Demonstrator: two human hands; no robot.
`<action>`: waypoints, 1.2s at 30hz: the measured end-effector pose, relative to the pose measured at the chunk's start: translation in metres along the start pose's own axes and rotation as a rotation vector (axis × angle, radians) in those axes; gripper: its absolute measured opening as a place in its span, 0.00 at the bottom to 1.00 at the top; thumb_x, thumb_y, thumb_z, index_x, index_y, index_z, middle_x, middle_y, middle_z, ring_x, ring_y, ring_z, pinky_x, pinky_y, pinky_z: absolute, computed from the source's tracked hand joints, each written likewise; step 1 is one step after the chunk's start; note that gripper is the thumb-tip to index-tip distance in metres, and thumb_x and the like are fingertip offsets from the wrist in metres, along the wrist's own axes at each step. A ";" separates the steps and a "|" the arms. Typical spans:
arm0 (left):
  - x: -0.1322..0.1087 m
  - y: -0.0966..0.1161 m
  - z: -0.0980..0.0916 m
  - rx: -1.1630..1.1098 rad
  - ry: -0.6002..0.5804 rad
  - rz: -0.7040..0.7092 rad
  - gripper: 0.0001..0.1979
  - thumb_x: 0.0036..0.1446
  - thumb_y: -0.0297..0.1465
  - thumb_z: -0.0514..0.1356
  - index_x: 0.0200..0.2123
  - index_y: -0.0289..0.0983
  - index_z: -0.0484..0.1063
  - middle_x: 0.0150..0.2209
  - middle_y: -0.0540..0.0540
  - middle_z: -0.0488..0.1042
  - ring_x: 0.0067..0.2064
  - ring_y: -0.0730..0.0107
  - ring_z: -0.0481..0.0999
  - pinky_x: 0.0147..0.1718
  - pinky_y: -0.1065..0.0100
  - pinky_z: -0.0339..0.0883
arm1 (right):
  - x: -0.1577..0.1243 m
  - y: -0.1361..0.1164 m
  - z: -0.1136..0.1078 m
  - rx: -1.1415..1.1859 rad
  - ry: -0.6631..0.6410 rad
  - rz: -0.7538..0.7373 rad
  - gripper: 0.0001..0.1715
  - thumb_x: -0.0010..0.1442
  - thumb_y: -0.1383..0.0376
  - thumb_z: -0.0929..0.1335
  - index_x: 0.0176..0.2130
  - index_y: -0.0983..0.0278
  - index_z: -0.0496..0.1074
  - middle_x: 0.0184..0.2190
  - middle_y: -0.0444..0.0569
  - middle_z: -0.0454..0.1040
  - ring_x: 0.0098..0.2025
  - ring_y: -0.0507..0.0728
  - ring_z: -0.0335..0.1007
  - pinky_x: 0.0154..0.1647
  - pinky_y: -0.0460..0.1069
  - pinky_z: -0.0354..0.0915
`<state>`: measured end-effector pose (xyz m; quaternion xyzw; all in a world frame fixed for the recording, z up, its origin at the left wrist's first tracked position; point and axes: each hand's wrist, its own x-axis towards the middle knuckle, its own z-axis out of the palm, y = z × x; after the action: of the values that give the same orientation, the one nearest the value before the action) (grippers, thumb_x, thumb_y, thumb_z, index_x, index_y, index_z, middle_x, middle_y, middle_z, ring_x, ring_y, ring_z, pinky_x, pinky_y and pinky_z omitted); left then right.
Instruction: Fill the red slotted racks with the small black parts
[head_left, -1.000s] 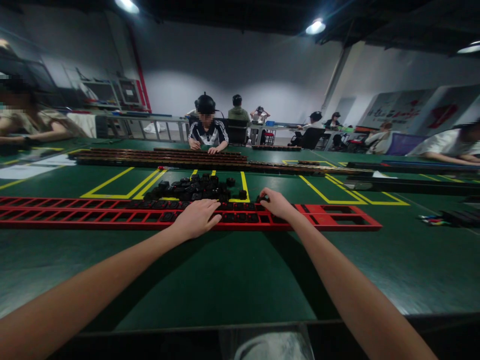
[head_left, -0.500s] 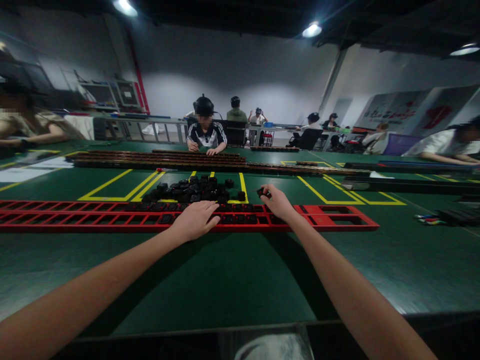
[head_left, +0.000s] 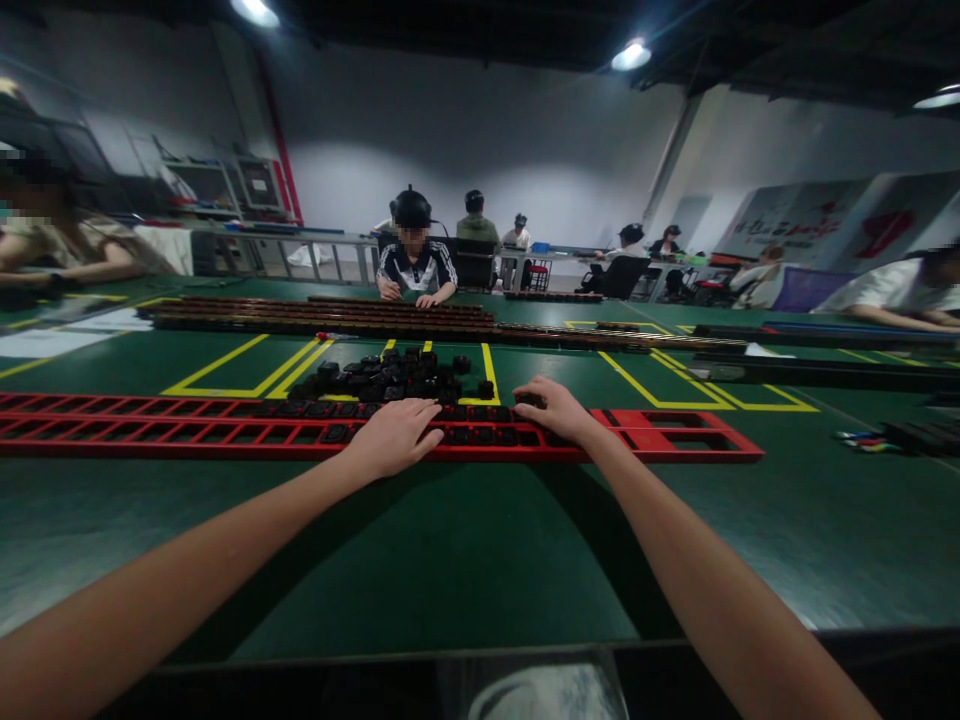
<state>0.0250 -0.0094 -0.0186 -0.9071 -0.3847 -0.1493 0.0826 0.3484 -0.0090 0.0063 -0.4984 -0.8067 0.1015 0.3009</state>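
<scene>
A long red slotted rack (head_left: 675, 432) lies across the green table (head_left: 450, 560), with several small black parts seated in its middle slots. My left hand (head_left: 394, 436) rests flat on the rack, fingers stretched out and holding nothing. My right hand (head_left: 556, 410) is on the rack's far row, its fingertips pinched on a small black part (head_left: 528, 400) that sits down at a slot. A loose pile of black parts (head_left: 390, 376) lies just behind the rack, between my hands.
Yellow tape boxes mark the table. Long dark racks (head_left: 337, 312) lie further back, with a seated person (head_left: 415, 264) working behind them. Black rails (head_left: 825, 372) and small coloured items (head_left: 862, 440) sit at right. Other people sit at both sides and at far tables.
My right hand, which had lifted a black part above the rack half a second ago, has come down onto the rack's far row. My left hand has stayed put.
</scene>
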 end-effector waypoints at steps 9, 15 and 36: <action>-0.001 -0.001 0.001 -0.024 0.004 0.004 0.26 0.69 0.43 0.48 0.61 0.34 0.69 0.61 0.37 0.70 0.62 0.54 0.69 0.61 0.53 0.62 | -0.004 -0.004 -0.004 0.094 -0.050 0.055 0.17 0.53 0.63 0.73 0.44 0.64 0.76 0.40 0.48 0.75 0.40 0.56 0.70 0.45 0.52 0.66; 0.000 0.000 0.000 -0.004 0.001 0.005 0.26 0.69 0.43 0.48 0.60 0.33 0.69 0.61 0.37 0.70 0.62 0.54 0.69 0.61 0.55 0.62 | -0.004 -0.003 -0.006 0.142 -0.107 0.081 0.20 0.51 0.64 0.73 0.46 0.64 0.74 0.41 0.48 0.77 0.42 0.58 0.72 0.47 0.53 0.66; 0.000 0.002 -0.003 -0.017 -0.002 -0.004 0.27 0.69 0.44 0.48 0.60 0.33 0.69 0.61 0.37 0.70 0.62 0.53 0.70 0.61 0.54 0.62 | -0.003 0.001 -0.003 0.064 -0.121 0.072 0.20 0.52 0.67 0.74 0.47 0.62 0.76 0.44 0.50 0.78 0.45 0.57 0.74 0.50 0.54 0.68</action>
<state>0.0252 -0.0116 -0.0159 -0.9071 -0.3855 -0.1518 0.0743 0.3515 -0.0116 0.0070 -0.5100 -0.8015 0.1679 0.2634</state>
